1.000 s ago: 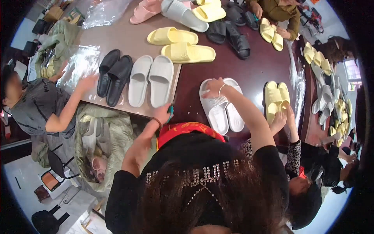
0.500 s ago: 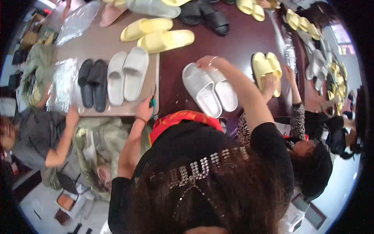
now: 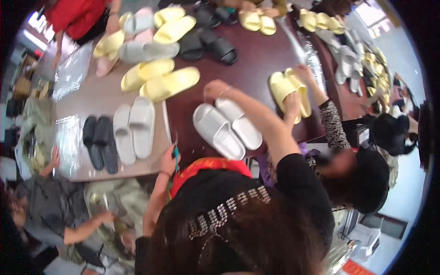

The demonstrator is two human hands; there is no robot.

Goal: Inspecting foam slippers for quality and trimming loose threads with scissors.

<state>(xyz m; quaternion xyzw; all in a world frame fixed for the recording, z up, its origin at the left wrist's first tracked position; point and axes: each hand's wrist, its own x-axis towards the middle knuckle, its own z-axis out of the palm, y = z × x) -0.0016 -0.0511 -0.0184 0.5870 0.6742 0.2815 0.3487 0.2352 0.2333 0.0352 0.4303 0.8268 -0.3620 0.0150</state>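
A pair of white slide slippers [image 3: 228,129] lies in front of me on the dark red tabletop, toes pointing away. My right hand [image 3: 215,90] hovers just past their toe ends, its fingers curled in; whatever they may hold is hidden. Low by the table's front edge, my left hand [image 3: 167,161] is closed around green-handled scissors [image 3: 176,153], their thin tips pointing away from me. Left of these, on a paler brown surface, lie another white pair [image 3: 140,130] and a dark grey pair [image 3: 101,143].
Yellow slippers [image 3: 158,80] lie beyond, with grey and black slippers [image 3: 213,45] behind them. At right, a co-worker's hands are at a yellow pair [image 3: 291,94]. Other people stand or sit around the tables. Clear plastic wrap [image 3: 71,75] covers the left table edge.
The whole view has shifted, so the table appears lower and more of its far side shows. My right hand has drawn away from the white slippers' toes. The scissors stay in my left.
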